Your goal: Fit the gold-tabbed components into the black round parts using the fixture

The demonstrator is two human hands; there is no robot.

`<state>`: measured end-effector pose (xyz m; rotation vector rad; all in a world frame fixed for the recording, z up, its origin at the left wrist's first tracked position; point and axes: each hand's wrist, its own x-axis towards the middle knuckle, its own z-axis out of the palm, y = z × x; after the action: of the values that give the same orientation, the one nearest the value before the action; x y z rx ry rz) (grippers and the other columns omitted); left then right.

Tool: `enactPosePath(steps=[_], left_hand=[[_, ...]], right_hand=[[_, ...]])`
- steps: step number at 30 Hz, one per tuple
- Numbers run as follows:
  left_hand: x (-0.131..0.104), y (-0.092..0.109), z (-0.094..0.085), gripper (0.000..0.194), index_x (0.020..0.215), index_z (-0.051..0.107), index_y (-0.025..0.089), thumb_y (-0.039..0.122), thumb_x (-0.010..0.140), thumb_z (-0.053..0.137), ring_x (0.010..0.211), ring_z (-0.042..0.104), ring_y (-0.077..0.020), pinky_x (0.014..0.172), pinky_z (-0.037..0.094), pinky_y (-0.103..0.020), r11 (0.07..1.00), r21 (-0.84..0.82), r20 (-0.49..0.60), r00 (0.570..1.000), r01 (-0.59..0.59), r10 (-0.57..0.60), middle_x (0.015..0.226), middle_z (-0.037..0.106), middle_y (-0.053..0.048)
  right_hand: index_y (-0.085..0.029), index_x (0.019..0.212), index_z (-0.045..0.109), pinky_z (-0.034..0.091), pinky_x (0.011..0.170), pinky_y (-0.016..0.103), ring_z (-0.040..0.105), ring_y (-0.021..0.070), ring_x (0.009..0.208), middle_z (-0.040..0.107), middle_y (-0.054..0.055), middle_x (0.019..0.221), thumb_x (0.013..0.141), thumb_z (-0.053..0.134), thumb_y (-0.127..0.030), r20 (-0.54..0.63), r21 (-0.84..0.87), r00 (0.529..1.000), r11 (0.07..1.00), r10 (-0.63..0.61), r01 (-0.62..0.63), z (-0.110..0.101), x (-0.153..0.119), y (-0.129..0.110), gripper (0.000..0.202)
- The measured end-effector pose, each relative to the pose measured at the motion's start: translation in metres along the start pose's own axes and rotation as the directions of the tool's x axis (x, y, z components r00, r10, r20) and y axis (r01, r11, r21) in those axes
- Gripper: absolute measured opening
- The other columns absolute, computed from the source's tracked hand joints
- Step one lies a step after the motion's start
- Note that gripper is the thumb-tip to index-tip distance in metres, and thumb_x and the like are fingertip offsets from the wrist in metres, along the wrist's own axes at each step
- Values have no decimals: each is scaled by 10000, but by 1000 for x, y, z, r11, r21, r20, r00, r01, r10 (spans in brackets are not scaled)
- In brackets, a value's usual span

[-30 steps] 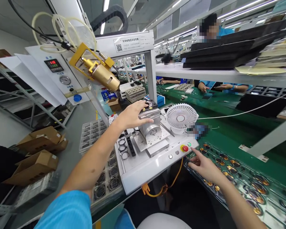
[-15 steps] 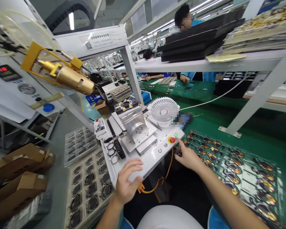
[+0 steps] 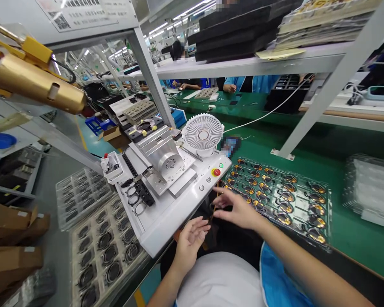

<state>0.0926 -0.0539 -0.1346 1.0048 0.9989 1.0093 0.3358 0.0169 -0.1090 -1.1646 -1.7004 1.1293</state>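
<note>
My left hand (image 3: pixel 191 242) is raised just off the front edge of the white machine base (image 3: pixel 166 226), palm turned inward, fingers loosely bent with nothing in them. To its right, my right hand (image 3: pixel 240 209) hovers before the control panel, thumb and fingers apart and holding nothing. Behind the hands hangs an orange cable (image 3: pixel 215 199). On the panel are a red emergency stop button (image 3: pixel 216 172), a green-lit button (image 3: pixel 221 165) and two silver buttons. A metal fixture with a round hub (image 3: pixel 170 163) stands on the base, with black clips and rings (image 3: pixel 140 208) on its left.
A white fan (image 3: pixel 203 134) stands behind the panel. At right lies a clear tray of round orange-and-black parts (image 3: pixel 288 197). Trays of dark round parts (image 3: pixel 107 247) sit at left. A brass cylinder (image 3: pixel 40 83) hangs at upper left. Other people sit across the green bench.
My right hand has left the green-lit button and come back toward my body. My left hand has shifted right and down, nearer to it. The camera view has turned right.
</note>
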Motion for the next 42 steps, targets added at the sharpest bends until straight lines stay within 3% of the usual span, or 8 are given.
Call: enactPosePath(steps=[7,13,16,20,23,28,38,42], left_hand=[[9,-15,20,619,1189,732,282,454,638,956,1087,738,-319,999,565,-492,930,-363,61,998,49,-28,1130,769,-117],[21,-16,17,527,1074,779,249,286,592,988,875,775,-248,842,619,-399,960,-280,-72,997,-17,-3,1046,792,-86],[23,-17,17,476,1057,779,228,256,621,969,853,782,-234,770,622,-352,966,-260,-117,992,5,-37,1093,777,-86],[18,-18,12,459,1074,777,226,281,654,953,873,792,-242,757,621,-327,963,-266,-118,991,36,-69,1086,764,-74],[14,-17,8,448,1083,777,223,290,672,942,890,792,-242,785,624,-334,968,-248,-140,987,44,-80,1105,760,-81],[13,-20,6,435,1087,779,225,306,689,933,910,791,-263,812,626,-363,970,-231,-105,989,77,-104,1104,760,-86],[9,-23,2,459,1126,759,176,272,708,923,1082,740,-274,1023,545,-435,980,-192,-27,998,52,-58,1110,785,-122],[4,-14,1,455,1106,764,188,267,693,938,1008,750,-233,979,552,-387,968,-238,-24,996,77,-85,1068,787,-96]], right_hand=[[-270,1322,620,610,829,393,714,272,978,723,72,1059,635,940,-597,-80,230,995,970,-58,75,59,-44,-2,826],[-240,1270,661,582,903,413,688,270,1010,693,90,1099,681,927,-574,18,68,983,982,-180,178,43,-23,5,728],[-220,1249,664,524,1008,479,652,308,1115,696,129,1184,874,797,-445,-56,-268,989,956,-139,119,23,-5,24,458],[-145,1314,638,405,1104,584,516,413,1321,581,232,1416,903,711,-255,-247,-777,969,597,6,-201,-5,6,62,432],[-139,1373,614,355,1150,561,468,389,1387,509,221,1514,945,642,-242,-190,-868,981,460,39,-186,-26,3,81,441],[-144,1304,694,412,1099,487,526,375,1292,604,202,1376,979,622,-420,-232,-803,966,539,111,-254,-48,14,76,433],[-131,993,753,522,835,415,683,349,1017,724,183,1066,835,763,-210,-435,-596,839,594,327,-540,-46,62,67,177],[-156,927,724,531,728,335,698,243,784,734,76,848,825,752,-181,-424,-522,861,702,279,-484,-47,44,51,109]])
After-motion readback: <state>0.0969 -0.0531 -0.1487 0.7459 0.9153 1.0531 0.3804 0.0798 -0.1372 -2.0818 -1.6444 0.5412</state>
